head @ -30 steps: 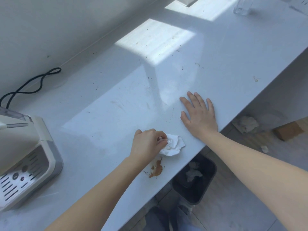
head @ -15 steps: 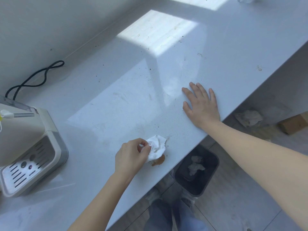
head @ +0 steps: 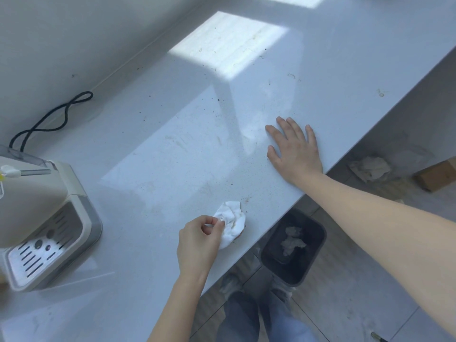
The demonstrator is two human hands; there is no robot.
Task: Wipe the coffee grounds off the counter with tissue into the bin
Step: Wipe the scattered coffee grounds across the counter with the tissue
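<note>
My left hand [head: 199, 243] pinches a crumpled white tissue [head: 232, 222] and presses it on the white counter [head: 172, 154] near the front edge. The tissue covers the brown coffee grounds [head: 240, 235]; only a thin brown rim shows under its right side. A few fine specks [head: 246, 199] lie just beyond it. My right hand [head: 294, 151] lies flat on the counter by the edge, fingers spread, holding nothing. The dark bin [head: 292, 248] stands on the floor below the counter edge, to the right of the tissue, with crumpled tissues inside.
A beige coffee machine [head: 42, 218] with a slotted drip tray stands at the left, its black cord [head: 49, 117] looped by the wall. My legs [head: 259, 317] are below the edge. A crumpled rag [head: 370, 167] and a cardboard box [head: 436, 176] lie on the floor at right.
My left hand has dragged the tissue back toward me onto the coffee grounds, which now lie almost fully covered. My right hand has stayed flat in place.
</note>
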